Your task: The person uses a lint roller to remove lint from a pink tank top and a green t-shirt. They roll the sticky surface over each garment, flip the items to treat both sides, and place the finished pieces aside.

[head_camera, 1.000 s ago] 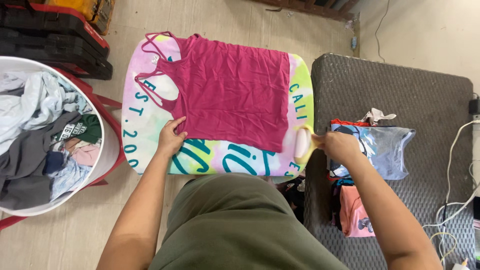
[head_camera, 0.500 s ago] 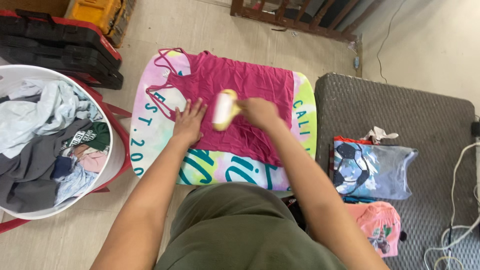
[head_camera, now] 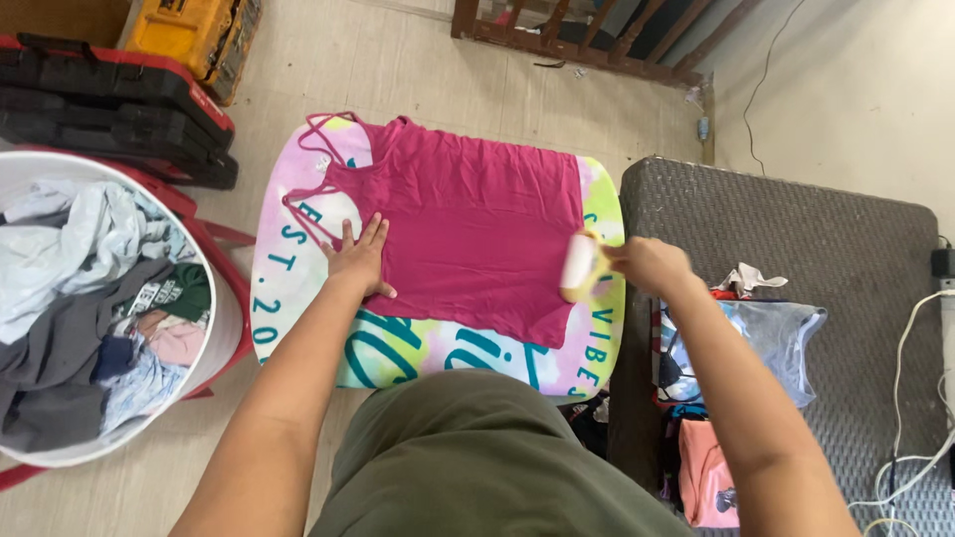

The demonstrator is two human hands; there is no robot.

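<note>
Wrinkled magenta strappy top (head_camera: pixel 468 234) lies flat, lint roller (head_camera: pixel 580 267) at its hem.

The person wears a plain olive-green cotton garment (head_camera: pixel 487 457), smooth and without print, which fills the lower middle of the view. Both forearms are bare, with no sleeves reaching them. The left hand (head_camera: pixel 360 261) and the right hand (head_camera: pixel 649 266) carry no rings, watch or gloves.
</note>
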